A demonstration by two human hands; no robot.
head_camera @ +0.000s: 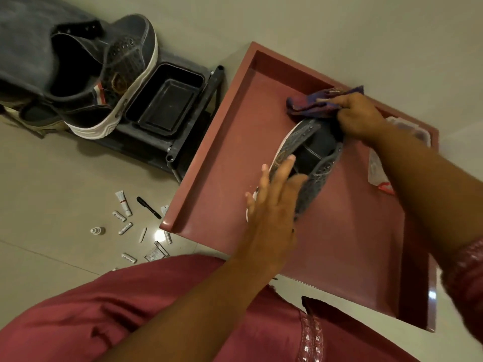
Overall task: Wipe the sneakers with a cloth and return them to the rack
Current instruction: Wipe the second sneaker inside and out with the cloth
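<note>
Sneaker (311, 163): grey, white sole, lying in the pink tray (224, 142), opening facing up; sits between both hands, roughly mid-tray.
Left hand (271, 202): nearest cam, fingers straight & spread, resting flat on the sneaker's near end/side w/ the white sole edge under the fingertips; not gripping.
Right hand (358, 116): at sneaker's far end, fingers curled, clutching the purple cloth (308, 104) & pressing it onto the shoe's far tip.
Cloth: bunched, mostly sticking out left of the right hand, touching shoe & tray floor.
Packet (379, 171): white/red, on tray, right of sneaker, partly hidden by right forearm.
Floor bits: small tubes (124, 202) & black pen (149, 207) scattered left of tray.
Rack (193, 121): dark, beyond tray's left corner; holds black plastic tub (167, 97) & second grey sneaker (109, 77), upright, well apart from hands.
</note>
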